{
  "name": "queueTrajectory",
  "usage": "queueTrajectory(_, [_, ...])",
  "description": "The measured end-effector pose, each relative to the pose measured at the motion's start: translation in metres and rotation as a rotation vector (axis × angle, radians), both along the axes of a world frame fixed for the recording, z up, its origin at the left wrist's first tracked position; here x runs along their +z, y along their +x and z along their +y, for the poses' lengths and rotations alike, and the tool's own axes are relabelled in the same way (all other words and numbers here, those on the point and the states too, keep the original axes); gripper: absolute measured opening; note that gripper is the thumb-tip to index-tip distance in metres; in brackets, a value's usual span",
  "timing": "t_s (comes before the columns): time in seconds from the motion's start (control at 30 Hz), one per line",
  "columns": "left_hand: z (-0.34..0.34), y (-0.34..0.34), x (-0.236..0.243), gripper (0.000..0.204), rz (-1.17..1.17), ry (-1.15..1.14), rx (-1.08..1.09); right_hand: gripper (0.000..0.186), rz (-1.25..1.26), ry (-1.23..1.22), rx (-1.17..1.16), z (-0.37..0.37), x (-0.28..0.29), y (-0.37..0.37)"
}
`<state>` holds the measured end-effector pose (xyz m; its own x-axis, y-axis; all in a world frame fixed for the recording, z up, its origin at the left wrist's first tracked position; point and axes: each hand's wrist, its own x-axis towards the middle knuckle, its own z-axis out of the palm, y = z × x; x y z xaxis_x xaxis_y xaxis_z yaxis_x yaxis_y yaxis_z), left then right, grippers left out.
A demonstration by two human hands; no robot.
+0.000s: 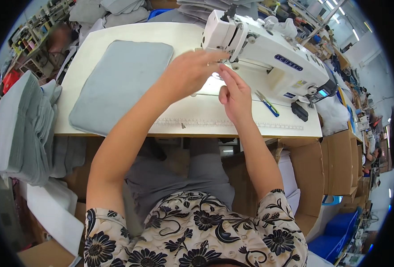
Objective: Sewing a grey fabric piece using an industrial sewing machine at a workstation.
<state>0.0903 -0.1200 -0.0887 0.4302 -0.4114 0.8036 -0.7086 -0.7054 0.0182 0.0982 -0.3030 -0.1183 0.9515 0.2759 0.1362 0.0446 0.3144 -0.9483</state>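
A white sewing machine (277,53) stands at the right of the white table (130,33). My left hand (190,73) reaches to its needle area, fingers stretched forward and smeared by motion. Close against those fingertips is my right hand (236,95), its fingers pressed together and pointing up. Anything as thin as a thread between them is too small to make out. The needle is mostly hidden behind my fingers. A flat grey padded fabric piece (121,75) with rounded corners lies to the left, partly under my left forearm.
Blue-and-yellow thread snips (268,104) and a small black object (300,111) lie right of my hands. A ruler scale (197,123) runs along the near edge. Grey fabric pieces (21,124) hang stacked at the left. Cardboard boxes (301,178) stand below right.
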Motion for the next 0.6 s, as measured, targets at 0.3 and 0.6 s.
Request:
queueTrajectory(0.3, [-0.003,-0.015,-0.043,0.014,0.715,-0.173,0.021,0.03,0.087,0.168,0.109,0.016,-0.014,0.024])
queueTrajectory(0.6, [-0.023,0.015,-0.013,0.029,0.648,-0.574,-0.034,0.015,0.262,0.288,0.141,0.021,-0.027,0.057])
